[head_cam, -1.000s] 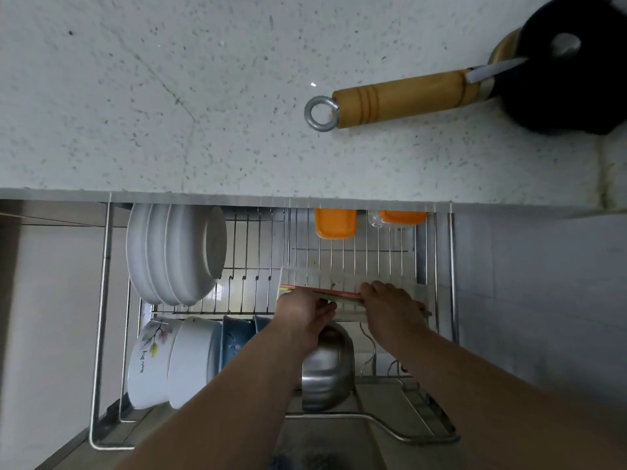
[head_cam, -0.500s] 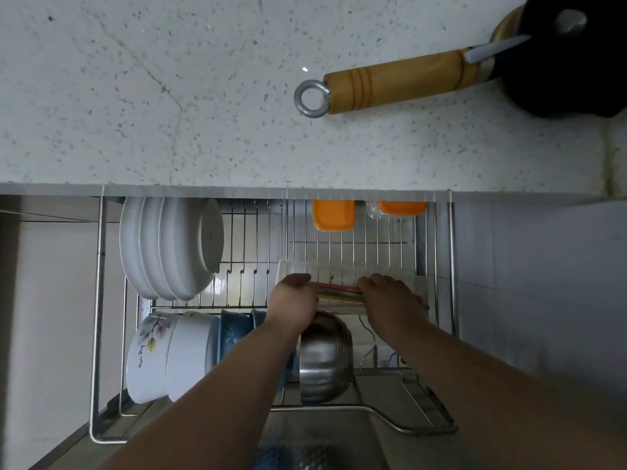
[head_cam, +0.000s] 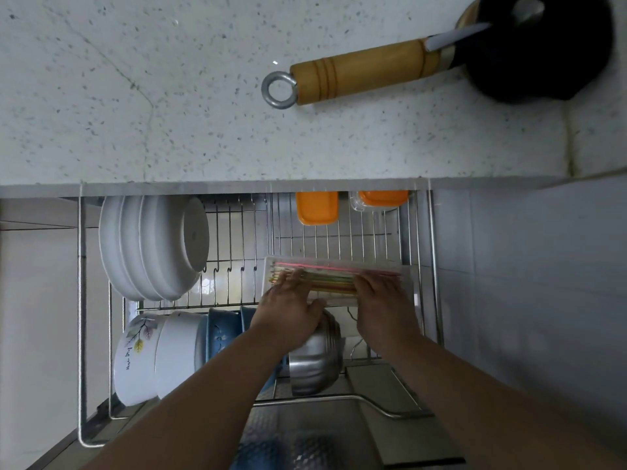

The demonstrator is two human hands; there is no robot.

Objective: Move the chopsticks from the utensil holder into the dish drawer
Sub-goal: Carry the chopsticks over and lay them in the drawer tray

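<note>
Chopsticks (head_cam: 322,279) are lying flat in a bundle, pink, yellow and green ones, inside a clear plastic tray (head_cam: 405,293) that sits on the wire grid of the pulled-out dish drawer (head_cam: 432,252), right-hand side of it. Both hands are down on the bundle. The left hand (head_cam: 288,313) covers the left end, fingers (head_cam: 297,278) laid over the sticks and spread a bit, thumb poking out to the right along the tray's near edge. The right hand (head_cam: 385,303) sits on the right part of the bundle, fingers pressed together on top of the sticks; honestly can't tell if either hand is actually gripping them or just resting on them.

Rest of the drawer: a stack of white bowls (head_cam: 152,245) standing on edge at the back left, and in the front row a white bowl with a leaf print (head_cam: 135,354), another plain white bowl, a couple of blue ones (head_cam: 217,334), then a steel bowl (head_cam: 317,361) right under the left wrist. Two orange-lidded containers (head_cam: 317,208) peek out at the back, tucked under the bench edge.

Up on the speckled bench (head_cam: 135,96) there's a black pan (head_cam: 539,45) with a wooden handle (head_cam: 359,76) ending in a metal ring.
</note>
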